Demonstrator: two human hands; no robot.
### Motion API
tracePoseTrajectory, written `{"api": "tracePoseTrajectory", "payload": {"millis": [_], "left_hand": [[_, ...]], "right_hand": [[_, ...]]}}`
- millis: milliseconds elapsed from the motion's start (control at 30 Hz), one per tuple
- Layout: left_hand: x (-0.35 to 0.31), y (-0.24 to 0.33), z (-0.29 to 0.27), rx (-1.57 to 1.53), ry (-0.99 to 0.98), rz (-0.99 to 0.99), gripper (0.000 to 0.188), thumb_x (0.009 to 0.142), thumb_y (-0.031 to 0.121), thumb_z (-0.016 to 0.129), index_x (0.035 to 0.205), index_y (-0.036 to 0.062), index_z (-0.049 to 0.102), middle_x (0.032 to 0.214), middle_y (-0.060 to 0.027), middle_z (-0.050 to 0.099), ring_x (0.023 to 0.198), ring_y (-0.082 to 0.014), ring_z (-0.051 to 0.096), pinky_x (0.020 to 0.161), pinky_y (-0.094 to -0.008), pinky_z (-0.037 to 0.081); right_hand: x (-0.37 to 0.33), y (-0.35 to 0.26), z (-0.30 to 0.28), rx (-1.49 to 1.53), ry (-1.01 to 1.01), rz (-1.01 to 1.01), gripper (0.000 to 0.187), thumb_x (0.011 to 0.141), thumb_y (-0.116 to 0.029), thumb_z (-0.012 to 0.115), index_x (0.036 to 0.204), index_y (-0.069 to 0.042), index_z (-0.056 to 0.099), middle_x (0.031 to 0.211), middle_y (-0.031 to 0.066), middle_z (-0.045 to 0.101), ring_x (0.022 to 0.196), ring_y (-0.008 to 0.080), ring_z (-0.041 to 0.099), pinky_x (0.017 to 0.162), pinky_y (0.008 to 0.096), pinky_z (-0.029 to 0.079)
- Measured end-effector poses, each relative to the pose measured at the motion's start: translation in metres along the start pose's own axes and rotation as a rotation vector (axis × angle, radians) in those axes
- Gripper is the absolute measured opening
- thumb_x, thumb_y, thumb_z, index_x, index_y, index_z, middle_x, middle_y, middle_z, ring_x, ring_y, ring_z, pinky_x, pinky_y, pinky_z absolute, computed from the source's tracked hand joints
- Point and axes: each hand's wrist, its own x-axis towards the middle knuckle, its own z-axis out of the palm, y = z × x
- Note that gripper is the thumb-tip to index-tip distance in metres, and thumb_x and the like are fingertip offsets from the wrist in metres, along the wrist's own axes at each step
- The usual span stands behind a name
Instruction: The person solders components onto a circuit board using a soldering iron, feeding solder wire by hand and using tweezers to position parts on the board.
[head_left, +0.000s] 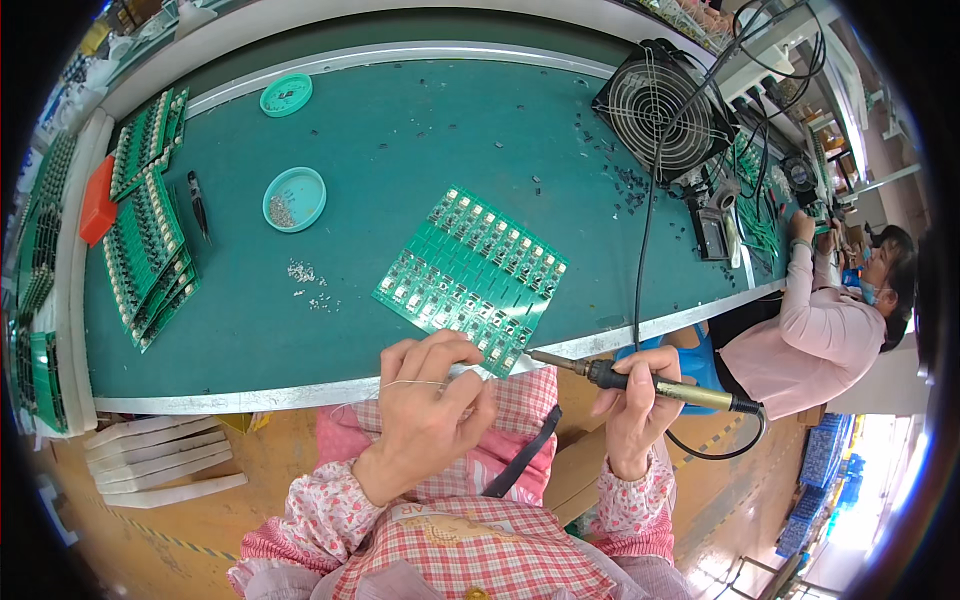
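A green circuit board panel (468, 262) with rows of small white parts lies at an angle near the table's front edge. My right hand (638, 408) grips a soldering iron (700, 395) like a pen, its tip pointing left at the panel's near right corner. Whether the tip touches the board I cannot tell. Closed fingers of my left hand (428, 400) pinch a thin solder wire (415, 381) at the panel's near edge. The wire's working end is hidden behind the fingers.
Stacked circuit boards (150, 255), a red box (97, 200) and tweezers (199, 205) lie at left. Two green dishes (295, 200) (286, 94) stand farther back. A fan (665, 112) is at back right, near scattered black parts (628, 188). A co-worker (825, 335) sits at right.
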Motion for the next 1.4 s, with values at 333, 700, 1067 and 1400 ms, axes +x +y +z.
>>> {"api": "tracePoseTrajectory", "payload": {"millis": [333,700,1067,1400], "left_hand": [[-0.002,0.01,0.005,0.022,-0.042,-0.008,0.015,0.071,0.007,0.072,0.071,0.0094,0.057,0.099,-0.0053,0.064,0.099,-0.0263,0.062,0.086,-0.0428,0.038],[-0.002,0.011,0.005,0.04,-0.048,-0.01,0.015,0.071,0.008,0.072,0.072,0.0096,0.058,0.099,-0.0048,0.064,0.099,-0.0261,0.061,0.087,-0.0441,0.038],[-0.001,0.011,0.007,0.054,-0.052,-0.015,0.015,0.072,0.008,0.073,0.071,0.0096,0.058,0.1,-0.0045,0.063,0.099,-0.0259,0.061,0.086,-0.0444,0.038],[-0.002,0.01,0.007,0.051,-0.052,-0.026,0.016,0.071,0.008,0.074,0.071,0.0099,0.058,0.1,-0.0034,0.062,0.1,-0.0263,0.061,0.086,-0.043,0.039]], "right_hand": [[-0.022,0.016,-0.01,-0.035,-0.071,-0.207,0.016,0.099,-0.013,0.051,0.095,0.002,0.052,0.068,0.0078,0.062,0.051,0.0122,0.062,0.045,0.0224,0.047],[-0.023,0.024,-0.01,-0.09,-0.203,-0.407,0.01,0.094,-0.011,0.058,0.097,-0.002,0.056,0.06,0.0043,0.063,0.05,0.016,0.062,0.048,0.0286,0.048],[-0.021,0.023,-0.012,-0.152,-0.26,-0.491,0.011,0.092,-0.01,0.062,0.098,-0.002,0.056,0.06,0.0042,0.063,0.049,0.0171,0.062,0.047,0.0293,0.047],[-0.016,0.019,-0.013,-0.404,-0.458,-0.905,0.037,0.077,-0.012,0.076,0.109,-0.002,0.062,0.061,0.0044,0.055,0.052,0.0189,0.059,0.049,0.0296,0.05]]}}
